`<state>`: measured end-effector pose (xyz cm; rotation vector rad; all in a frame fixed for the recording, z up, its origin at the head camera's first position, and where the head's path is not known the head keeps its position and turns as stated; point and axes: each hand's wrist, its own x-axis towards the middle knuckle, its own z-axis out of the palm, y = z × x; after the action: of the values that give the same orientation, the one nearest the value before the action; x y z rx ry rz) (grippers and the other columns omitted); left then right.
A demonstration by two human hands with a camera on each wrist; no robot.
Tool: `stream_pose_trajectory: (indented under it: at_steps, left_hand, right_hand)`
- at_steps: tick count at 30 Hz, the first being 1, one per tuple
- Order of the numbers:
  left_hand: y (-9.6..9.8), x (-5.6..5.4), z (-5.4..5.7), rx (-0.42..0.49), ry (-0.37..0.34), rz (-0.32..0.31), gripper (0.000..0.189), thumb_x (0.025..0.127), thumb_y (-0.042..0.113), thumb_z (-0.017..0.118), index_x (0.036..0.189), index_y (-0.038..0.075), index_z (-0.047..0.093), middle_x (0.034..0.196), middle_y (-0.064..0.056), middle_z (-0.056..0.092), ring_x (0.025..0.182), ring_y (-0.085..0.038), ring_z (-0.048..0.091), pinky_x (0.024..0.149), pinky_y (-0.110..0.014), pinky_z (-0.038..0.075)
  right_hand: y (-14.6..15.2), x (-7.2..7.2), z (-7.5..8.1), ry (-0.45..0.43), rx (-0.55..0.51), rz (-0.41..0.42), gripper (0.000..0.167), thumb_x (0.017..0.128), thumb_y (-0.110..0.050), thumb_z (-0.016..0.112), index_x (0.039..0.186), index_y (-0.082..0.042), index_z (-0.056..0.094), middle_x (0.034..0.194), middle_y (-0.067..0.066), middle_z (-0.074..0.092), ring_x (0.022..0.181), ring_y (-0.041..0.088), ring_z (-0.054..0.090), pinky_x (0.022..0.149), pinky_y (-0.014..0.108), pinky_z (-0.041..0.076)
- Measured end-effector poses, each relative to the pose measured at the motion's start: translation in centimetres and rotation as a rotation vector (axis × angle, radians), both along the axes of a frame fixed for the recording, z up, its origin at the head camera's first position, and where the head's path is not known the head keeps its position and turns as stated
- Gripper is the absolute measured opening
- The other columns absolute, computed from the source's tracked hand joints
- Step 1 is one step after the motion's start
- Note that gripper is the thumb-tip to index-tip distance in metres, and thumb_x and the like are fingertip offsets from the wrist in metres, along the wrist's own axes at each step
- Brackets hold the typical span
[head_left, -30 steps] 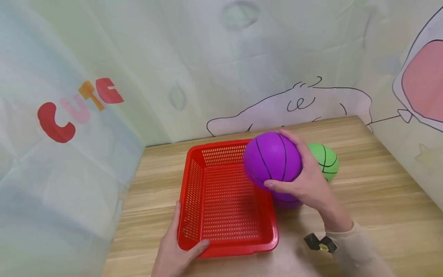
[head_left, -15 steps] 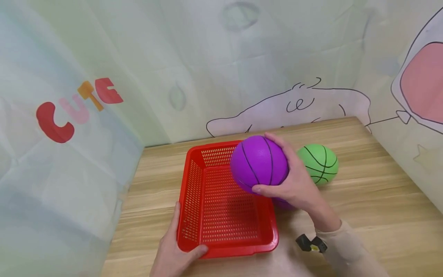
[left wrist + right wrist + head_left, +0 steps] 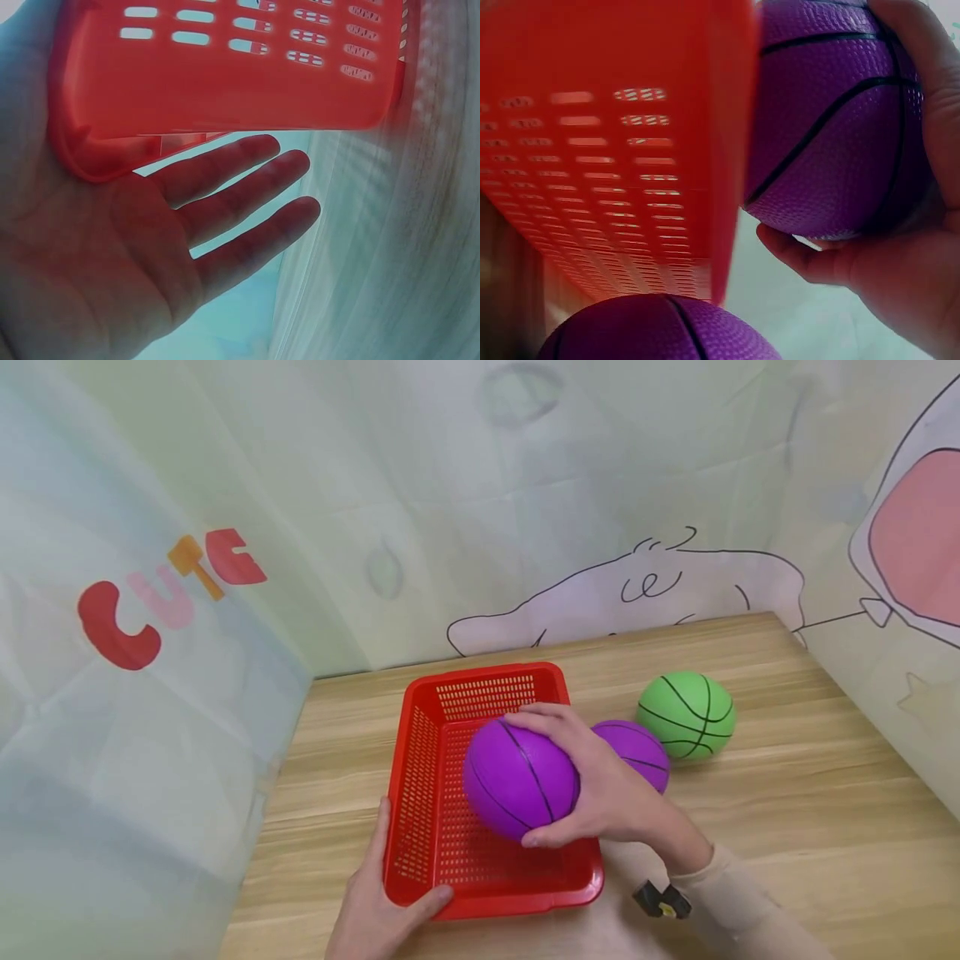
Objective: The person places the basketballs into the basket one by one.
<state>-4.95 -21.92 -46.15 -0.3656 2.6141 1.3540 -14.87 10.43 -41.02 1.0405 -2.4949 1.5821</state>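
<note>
My right hand (image 3: 600, 785) grips a purple mini basketball (image 3: 519, 777) from its right side, thumb at the near side and fingers over the top. The ball is over the red plastic basket (image 3: 581, 885), inside its rim in the head view. In the right wrist view, the held ball (image 3: 832, 120) shows beside the basket's slotted wall (image 3: 630, 217). My left hand (image 3: 375, 885) rests at the basket's near left corner, its thumb on the front rim. Three straight, spread fingers (image 3: 255, 217) of it show below the basket wall (image 3: 225, 90) in the left wrist view.
A second purple ball (image 3: 637, 752) lies just right of the basket, partly behind my right hand. Beyond it sits a green ball (image 3: 686, 714) with black lines. The wooden table (image 3: 810, 777) meets printed cloth walls (image 3: 360, 527) at the back and sides.
My right hand has carried the purple ball left and nearer, from the basket's right rim to over its inside. The second purple ball has come into fuller view. My left hand stays put.
</note>
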Motion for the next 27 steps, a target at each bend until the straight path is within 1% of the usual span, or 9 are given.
stream_pose_trajectory:
  at_steps: [3,5,9,12,15,16,20,24,27]
  left_hand:
    - [0.0,0.0,-0.1,0.002,0.002,0.001,0.141,0.081,0.061,0.096,0.180,0.038,-0.002,0.177,-0.009,0.042,0.141,-0.029,0.062,0.114,-0.053,0.059]
    - [0.1,0.0,-0.1,0.002,0.000,0.002,0.141,0.081,0.062,0.096,0.180,0.039,-0.001,0.176,-0.008,0.044,0.140,-0.028,0.062,0.113,-0.052,0.060]
    - [0.0,0.0,0.0,0.004,-0.003,0.004,0.141,0.081,0.062,0.096,0.180,0.039,-0.003,0.175,-0.009,0.045,0.139,-0.028,0.063,0.111,-0.049,0.062]
    - [0.0,0.1,0.0,-0.001,0.007,-0.001,0.142,0.081,0.061,0.097,0.180,0.039,-0.002,0.175,-0.009,0.045,0.140,-0.028,0.063,0.112,-0.050,0.060]
    - [0.1,0.1,-0.1,0.001,0.016,-0.008,0.141,0.081,0.060,0.097,0.180,0.039,-0.001,0.176,-0.009,0.043,0.142,-0.030,0.063,0.115,-0.053,0.058]
    - [0.2,0.1,-0.1,0.007,0.018,-0.011,0.141,0.081,0.059,0.097,0.180,0.039,-0.001,0.176,-0.008,0.043,0.143,-0.030,0.062,0.116,-0.054,0.057]
    - [0.5,0.1,-0.1,0.024,0.009,-0.009,0.140,0.081,0.059,0.097,0.180,0.041,-0.001,0.177,-0.008,0.042,0.146,-0.033,0.060,0.118,-0.057,0.056]
    - [0.5,0.2,-0.1,0.023,0.001,-0.005,0.140,0.081,0.060,0.096,0.179,0.043,-0.003,0.177,-0.008,0.041,0.147,-0.033,0.060,0.119,-0.057,0.055]
    - [0.4,0.2,-0.1,0.017,0.006,-0.005,0.141,0.081,0.059,0.097,0.179,0.043,-0.003,0.178,-0.009,0.041,0.147,-0.033,0.060,0.120,-0.057,0.054]
  right_hand:
    - [-0.3,0.2,-0.5,0.004,0.057,0.050,0.117,0.067,-0.052,0.107,0.166,-0.048,0.045,0.170,-0.007,0.037,0.142,0.023,0.055,0.099,0.045,0.065]
    - [-0.5,0.3,-0.7,0.018,0.107,0.067,0.117,0.067,-0.052,0.107,0.166,-0.050,0.045,0.169,-0.007,0.037,0.143,0.023,0.054,0.099,0.047,0.064]
    - [-0.8,0.6,-1.0,0.074,0.253,0.054,0.118,0.066,-0.058,0.106,0.166,-0.053,0.042,0.171,0.000,0.037,0.145,0.030,0.051,0.102,0.055,0.062]
    - [-1.0,0.8,-1.3,0.110,0.373,0.055,0.116,0.067,-0.063,0.104,0.166,-0.054,0.043,0.172,0.005,0.037,0.148,0.034,0.048,0.112,0.061,0.054]
    - [-1.2,0.8,-1.8,0.161,0.445,0.099,0.101,0.076,-0.065,0.098,0.163,-0.052,0.049,0.170,0.006,0.043,0.152,0.031,0.046,0.119,0.063,0.044]
    - [-1.3,0.8,-1.9,0.177,0.452,0.118,0.093,0.081,-0.065,0.095,0.162,-0.051,0.051,0.169,0.005,0.045,0.153,0.027,0.045,0.120,0.063,0.041]
    - [-1.2,0.8,-2.2,0.194,0.434,0.156,0.067,0.095,-0.063,0.083,0.156,-0.049,0.060,0.163,0.000,0.052,0.149,0.021,0.049,0.118,0.059,0.041]
    - [-0.9,0.6,-2.2,0.192,0.392,0.154,0.049,0.103,-0.054,0.077,0.151,-0.046,0.066,0.158,-0.002,0.056,0.147,0.021,0.051,0.118,0.058,0.042]
    - [-0.7,0.5,-2.3,0.204,0.364,0.157,0.039,0.110,-0.047,0.069,0.150,-0.043,0.068,0.155,-0.001,0.059,0.146,0.020,0.052,0.116,0.058,0.043]
